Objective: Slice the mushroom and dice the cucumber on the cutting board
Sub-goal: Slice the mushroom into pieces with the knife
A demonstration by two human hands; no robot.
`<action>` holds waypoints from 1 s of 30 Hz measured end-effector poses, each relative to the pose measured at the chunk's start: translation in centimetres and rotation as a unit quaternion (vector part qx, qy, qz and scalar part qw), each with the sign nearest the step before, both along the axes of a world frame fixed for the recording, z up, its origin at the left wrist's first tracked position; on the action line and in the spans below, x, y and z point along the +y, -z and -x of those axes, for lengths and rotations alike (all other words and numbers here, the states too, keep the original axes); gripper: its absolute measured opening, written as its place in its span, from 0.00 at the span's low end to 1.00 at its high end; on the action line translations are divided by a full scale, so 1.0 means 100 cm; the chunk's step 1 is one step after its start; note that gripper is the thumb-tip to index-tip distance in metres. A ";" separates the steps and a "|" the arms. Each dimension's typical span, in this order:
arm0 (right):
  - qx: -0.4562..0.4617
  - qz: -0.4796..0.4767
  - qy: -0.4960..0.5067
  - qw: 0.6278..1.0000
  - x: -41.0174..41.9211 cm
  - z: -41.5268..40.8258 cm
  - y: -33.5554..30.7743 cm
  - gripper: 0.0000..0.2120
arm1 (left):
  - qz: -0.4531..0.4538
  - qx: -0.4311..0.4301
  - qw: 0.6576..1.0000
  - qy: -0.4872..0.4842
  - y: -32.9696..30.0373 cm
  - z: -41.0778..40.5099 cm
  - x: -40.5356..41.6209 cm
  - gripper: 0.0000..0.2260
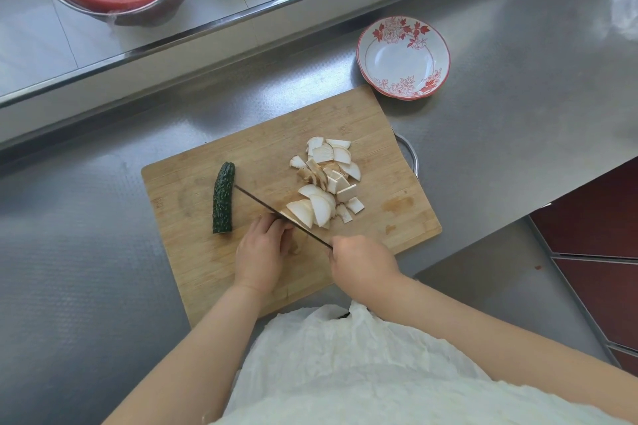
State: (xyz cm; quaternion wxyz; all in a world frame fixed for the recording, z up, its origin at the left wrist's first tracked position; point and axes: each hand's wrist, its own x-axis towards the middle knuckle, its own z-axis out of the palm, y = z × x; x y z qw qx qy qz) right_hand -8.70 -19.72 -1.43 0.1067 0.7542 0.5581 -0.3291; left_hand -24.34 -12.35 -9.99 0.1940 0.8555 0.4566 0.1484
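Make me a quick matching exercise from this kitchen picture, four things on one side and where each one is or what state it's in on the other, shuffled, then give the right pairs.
Things:
1. cucumber
2. mushroom slices
3. flowered dish
4. knife

States:
A. empty, on the counter beyond the board
B. whole, on the board's left side
C. held in the right hand
D. piled on the board's right side

Pairs: 1-B, 2-D, 3-A, 4-C

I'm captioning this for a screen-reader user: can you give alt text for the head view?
A right hand holds a knife over a wooden cutting board, the left hand beside the blade. White mushroom slices lie right of the blade, a whole cucumber left.
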 end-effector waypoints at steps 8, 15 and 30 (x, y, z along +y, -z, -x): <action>0.003 0.034 0.023 0.999 0.008 0.002 -0.001 0.08 | 0.021 0.007 1.000 -0.003 0.003 0.000 0.001 0.13; 0.005 0.067 0.042 0.997 0.020 0.009 0.002 0.09 | 0.016 0.011 1.000 -0.012 0.005 -0.001 0.001 0.10; 0.071 0.046 0.131 0.988 0.018 -0.011 0.020 0.14 | 0.010 0.009 1.000 -0.005 0.000 -0.001 -0.002 0.03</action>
